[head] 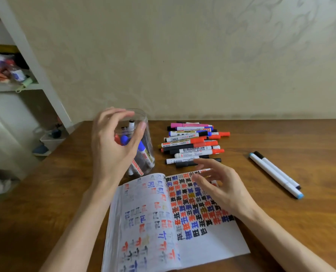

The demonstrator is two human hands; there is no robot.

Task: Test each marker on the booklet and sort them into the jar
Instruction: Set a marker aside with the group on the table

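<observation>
A marker in the pile reads "WHITEBOARD MARKER".

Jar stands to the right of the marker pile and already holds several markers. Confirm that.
Not quite: in the head view the jar stands to the left of the marker pile, not the right. It does already hold several markers.

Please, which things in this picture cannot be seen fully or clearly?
- Head view: the left hand covers much of the clear jar; the markers inside cannot be counted.
- The right hand hides part of the booklet; the bottom edge cuts off its left page.
- Marker pile: lower markers are buried; most labels too small.
- Shelf items, far left: blurred.
</observation>
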